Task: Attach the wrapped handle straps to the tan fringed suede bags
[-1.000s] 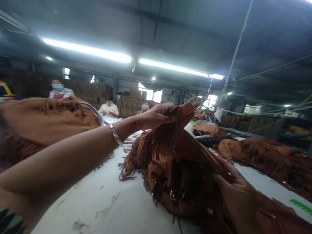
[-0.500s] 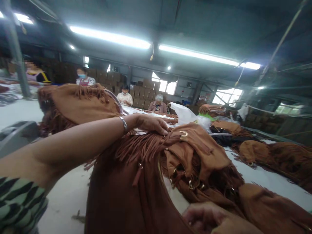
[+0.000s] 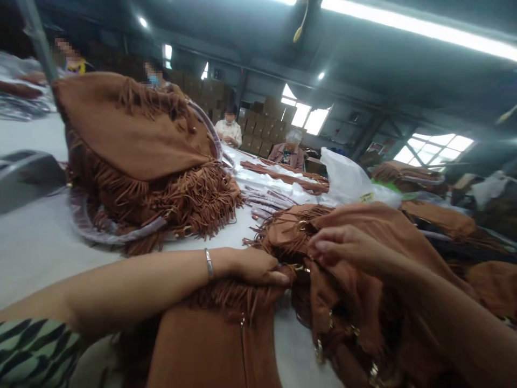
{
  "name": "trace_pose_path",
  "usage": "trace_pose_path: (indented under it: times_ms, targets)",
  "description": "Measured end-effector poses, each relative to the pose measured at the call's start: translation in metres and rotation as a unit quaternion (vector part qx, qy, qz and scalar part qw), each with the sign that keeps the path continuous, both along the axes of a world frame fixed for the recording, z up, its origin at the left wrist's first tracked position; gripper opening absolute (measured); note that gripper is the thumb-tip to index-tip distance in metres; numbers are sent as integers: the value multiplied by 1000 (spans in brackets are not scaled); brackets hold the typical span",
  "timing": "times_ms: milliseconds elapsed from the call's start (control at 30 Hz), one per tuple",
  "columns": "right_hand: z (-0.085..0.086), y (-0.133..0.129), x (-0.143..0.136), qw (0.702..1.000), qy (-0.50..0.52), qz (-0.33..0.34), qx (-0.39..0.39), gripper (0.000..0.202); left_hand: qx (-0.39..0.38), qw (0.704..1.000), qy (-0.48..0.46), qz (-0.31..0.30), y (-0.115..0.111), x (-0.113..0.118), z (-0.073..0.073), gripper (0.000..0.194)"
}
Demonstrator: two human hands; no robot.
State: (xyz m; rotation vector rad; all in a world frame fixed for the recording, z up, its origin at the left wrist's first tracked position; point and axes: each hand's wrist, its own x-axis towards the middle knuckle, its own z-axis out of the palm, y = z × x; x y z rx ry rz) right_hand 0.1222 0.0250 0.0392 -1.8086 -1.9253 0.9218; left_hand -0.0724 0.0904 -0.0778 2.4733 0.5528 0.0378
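My left hand (image 3: 258, 268), with a silver bracelet at the wrist, is closed over the top edge of a fringed brown bag (image 3: 202, 345). A short zip pull runs down the bag's front, and fringe hangs below my fingers. By its right end, gold-coloured hardware (image 3: 302, 268) shows near my left thumb. Just above that hardware, my right hand (image 3: 343, 245) has its fingertips pinched together against brown material; what lies between them is hidden. Beneath and beside my right arm lies a heap of brown bags (image 3: 375, 218) with gold rings and clasps.
A stack of fringed brown bags (image 3: 141, 129) with plastic-wrapped handles stands on the white table (image 3: 36, 231) at left. Wrapped straps (image 3: 270, 200) and clear plastic (image 3: 343, 175) lie further back. Several people sit beyond, before piled cartons (image 3: 258, 126). A grey object (image 3: 30, 180) sits at far left.
My right hand has risen from the bottom edge to beside my left hand, near the gold hardware. The fringed bag sits lower in view, and the view has tilted down and leftward.
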Motion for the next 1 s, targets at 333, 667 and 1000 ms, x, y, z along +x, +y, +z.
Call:
trace_pose_path:
  times_ms: [333, 667, 1000]
  targets:
    - [-118, 211, -71, 935, -349, 0, 61, 30, 82, 996, -43, 0, 5, -1, -24, 70]
    - [-144, 218, -53, 893, -437, -30, 104, 30, 61, 996, -69, -16, 10, 1, -27, 59]
    - [-37, 160, -87, 876, -175, -116, 434, 43, 59, 932, -301, 194, 17, -1, -17, 52]
